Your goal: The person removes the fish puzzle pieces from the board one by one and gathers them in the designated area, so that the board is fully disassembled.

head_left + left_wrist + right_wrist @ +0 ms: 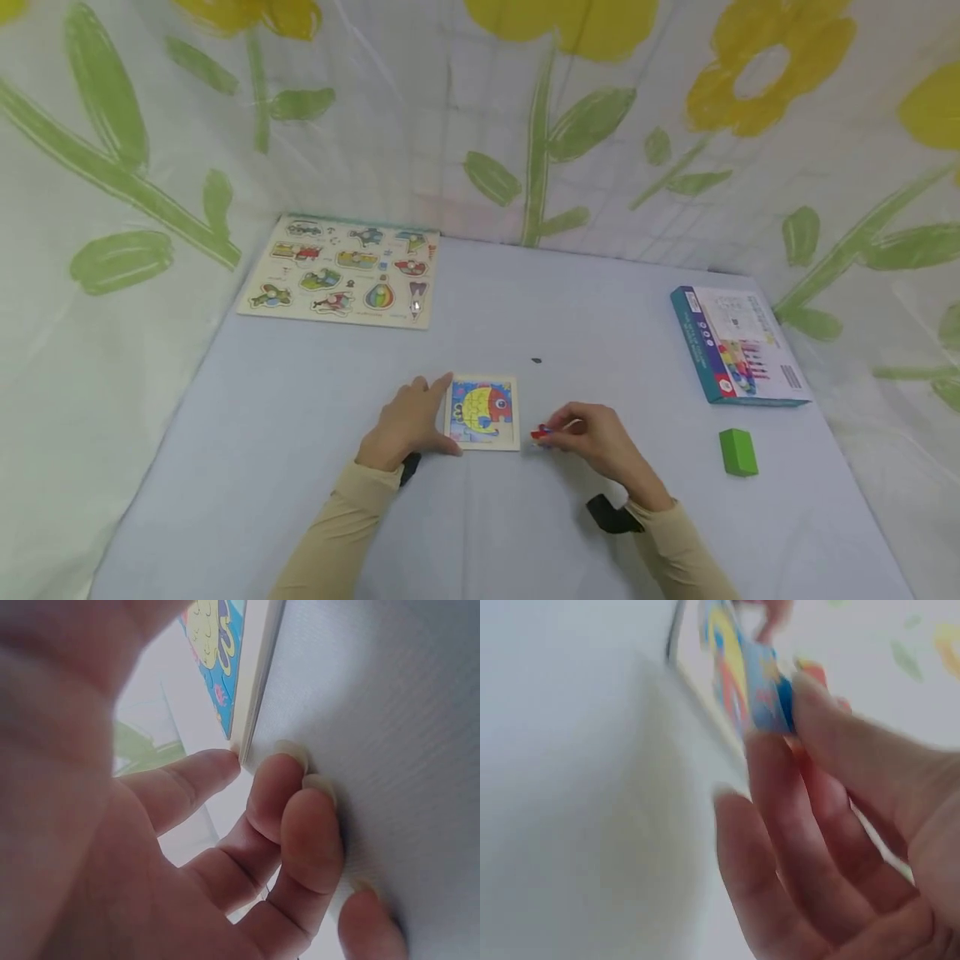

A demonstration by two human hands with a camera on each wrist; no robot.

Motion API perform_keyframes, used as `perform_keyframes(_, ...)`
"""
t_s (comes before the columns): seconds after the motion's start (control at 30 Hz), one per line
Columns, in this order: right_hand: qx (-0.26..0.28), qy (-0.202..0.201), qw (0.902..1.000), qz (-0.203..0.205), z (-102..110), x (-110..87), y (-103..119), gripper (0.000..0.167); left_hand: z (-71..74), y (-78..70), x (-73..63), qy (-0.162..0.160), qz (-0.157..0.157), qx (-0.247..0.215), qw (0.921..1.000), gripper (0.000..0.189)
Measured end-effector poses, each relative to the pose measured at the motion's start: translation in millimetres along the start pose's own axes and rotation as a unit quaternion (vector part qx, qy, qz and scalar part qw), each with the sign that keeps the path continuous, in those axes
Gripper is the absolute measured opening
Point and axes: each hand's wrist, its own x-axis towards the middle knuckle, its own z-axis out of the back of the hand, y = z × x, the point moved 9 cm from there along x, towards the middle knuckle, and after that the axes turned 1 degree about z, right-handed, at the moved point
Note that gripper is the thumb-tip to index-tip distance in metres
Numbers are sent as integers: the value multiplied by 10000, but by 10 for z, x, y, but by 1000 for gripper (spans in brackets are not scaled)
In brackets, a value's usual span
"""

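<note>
In the head view a small wooden jigsaw puzzle (487, 447) with a yellow and red fish picture lies flat on the table; pale backing shows at its lower right. My left hand (402, 422) holds it from the left side, forefinger at the upper corner and thumb at the lower one. In the left wrist view that forefinger meets the frame's corner (238, 742), the other fingers bent near the tabletop. Just right of the frame, my right hand (592, 437) pinches small puzzle pieces (540, 434), red and blue, between thumb and fingers. The right wrist view is blurred.
A larger peg puzzle board (302, 305) with vehicle pictures lies at the back left. To the right are a flat box (757, 346) and a green block (738, 452). A tiny dark bit (536, 360) lies beyond the jigsaw. A flowered curtain (412, 125) hangs behind the table.
</note>
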Motion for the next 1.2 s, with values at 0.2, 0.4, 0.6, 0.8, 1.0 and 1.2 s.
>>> perform_keyframes(0.2, 184, 19, 9985, -521, -396, 282, 43, 21, -126, -10, 14, 48, -43, -39, 10000, 112)
perform_keyframes(0.4, -244, -170, 9953, -918, -534, 278, -52, 19, -228, 5, -13, 33, -81, -100, 9999, 111)
perform_keyframes(0.6, -546, -426, 9933, -921, -502, 265, -18, 20, -240, 16, -11, -16, -127, -93, 9999, 112)
perform_keyframes(0.8, -558, -476, 9922, -1010, -511, 319, -33, 28, -205, 24, 11, -24, -160, -48, 9999, 111)
perform_keyframes(1.0, -860, -303, 9938, -636, -486, 463, 84, 28, -102, 25, 53, -54, -123, 34, 9999, 111)
perform_keyframes(1.2, -1278, 57, 9918, -74, -537, 482, 177, 15, -62, 32, 81, -88, -100, 47, 9999, 112)
